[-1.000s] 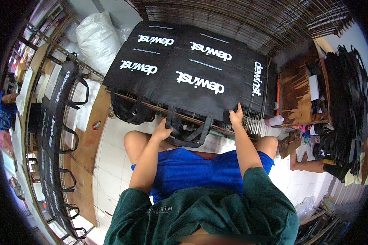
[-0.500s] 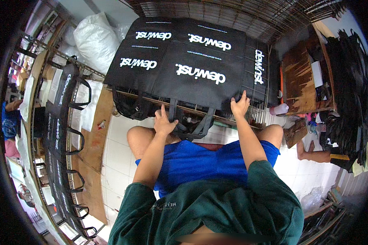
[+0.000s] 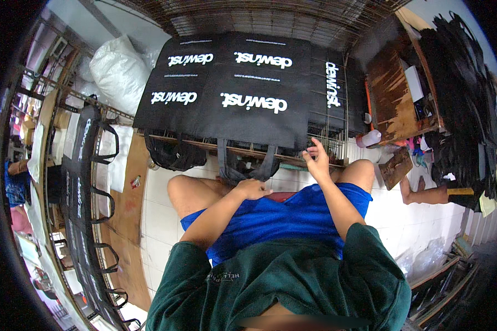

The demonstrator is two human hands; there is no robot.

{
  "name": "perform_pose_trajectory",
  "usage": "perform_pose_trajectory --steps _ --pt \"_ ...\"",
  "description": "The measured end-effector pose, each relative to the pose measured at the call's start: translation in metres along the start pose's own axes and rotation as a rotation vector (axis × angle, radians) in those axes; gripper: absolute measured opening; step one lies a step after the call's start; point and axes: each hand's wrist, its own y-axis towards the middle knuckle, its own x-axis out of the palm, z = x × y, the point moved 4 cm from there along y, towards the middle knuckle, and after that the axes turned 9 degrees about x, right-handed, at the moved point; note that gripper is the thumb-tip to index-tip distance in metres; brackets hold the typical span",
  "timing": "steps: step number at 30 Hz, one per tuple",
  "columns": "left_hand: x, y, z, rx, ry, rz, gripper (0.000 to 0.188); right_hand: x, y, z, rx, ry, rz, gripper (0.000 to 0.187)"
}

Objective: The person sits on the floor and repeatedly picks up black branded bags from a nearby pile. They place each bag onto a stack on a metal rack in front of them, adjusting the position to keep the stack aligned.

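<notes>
Black tote bags (image 3: 254, 118) with white lettering lie flat, overlapping, on a wire rack in front of me. From the nearest bag, a pair of dark handles (image 3: 247, 171) hangs over the rack's front edge. My left hand (image 3: 253, 189) hovers over my lap just below those handles, fingers stretched to the right, holding nothing visible. Just off the bag's near right corner is my right hand (image 3: 317, 159), raised in front of the rack. Its fingers are partly bent and apart, with nothing seen between them.
More black bags with handles (image 3: 85, 182) lie in a row on the left shelf. A white sack (image 3: 119, 69) stands at the back left. To the right are a worn wooden cabinet (image 3: 395, 94), a pinkish bottle (image 3: 369, 138), hanging black strips (image 3: 461, 99) and another person's bare limb (image 3: 425, 194).
Both my hands have come away from the bag's near edge. The left has drawn back toward my lap and right; the right has lowered slightly. The view has shifted a little.
</notes>
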Motion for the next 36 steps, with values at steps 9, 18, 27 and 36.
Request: perform_pose_trajectory --steps 9,18,27,36 --pt "0.018 0.020 -0.025 -0.055 0.005 -0.129 0.077 -0.044 -0.025 -0.004 -0.110 0.116 -0.183 0.038" --pt "0.005 -0.014 0.103 0.230 0.117 0.093 0.074 -0.053 -0.019 0.042 -0.066 0.106 -0.125 0.031" --pt "0.062 0.058 -0.030 0.203 -0.313 0.006 0.097 -0.062 -0.018 0.013 -0.099 0.147 -0.147 0.034" --pt "0.009 0.012 0.059 -0.049 -0.386 0.009 0.095 -0.255 -0.065 -0.120 -0.451 0.118 0.290 0.031"
